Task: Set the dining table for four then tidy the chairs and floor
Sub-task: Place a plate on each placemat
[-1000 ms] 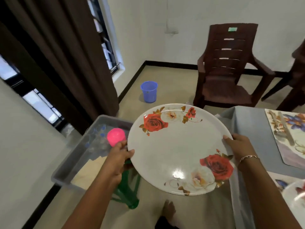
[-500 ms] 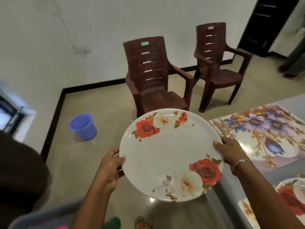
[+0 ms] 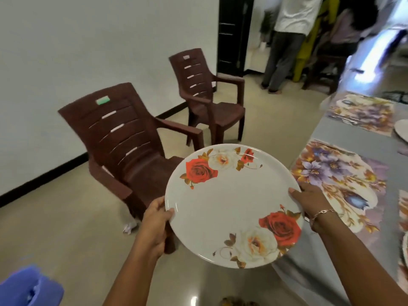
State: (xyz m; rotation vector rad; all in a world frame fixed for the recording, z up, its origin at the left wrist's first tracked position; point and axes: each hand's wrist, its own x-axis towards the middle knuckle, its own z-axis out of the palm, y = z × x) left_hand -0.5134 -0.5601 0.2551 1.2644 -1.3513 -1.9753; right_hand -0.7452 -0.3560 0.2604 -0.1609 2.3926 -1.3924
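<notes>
A large white plate (image 3: 227, 199) printed with red and cream roses is held level in front of me. My left hand (image 3: 156, 217) grips its left rim and my right hand (image 3: 309, 197) grips its right rim. The plate hangs over the floor just left of the grey dining table (image 3: 353, 138). A floral placemat (image 3: 337, 180) lies on the table beside my right hand, and a second placemat (image 3: 362, 113) lies farther back. Part of another plate (image 3: 401, 129) shows at the table's right edge.
Two brown plastic armchairs (image 3: 123, 151) (image 3: 207, 96) stand by the white wall, away from the table. A crumpled paper scrap (image 3: 129, 227) lies on the floor by the near chair. A blue bucket (image 3: 26, 286) is at bottom left. People stand at the far doorway (image 3: 287, 40).
My view has swung right from the grey bin and curtain to the table side. The plate stays in both hands and has moved toward the table; the bucket now sits bottom left.
</notes>
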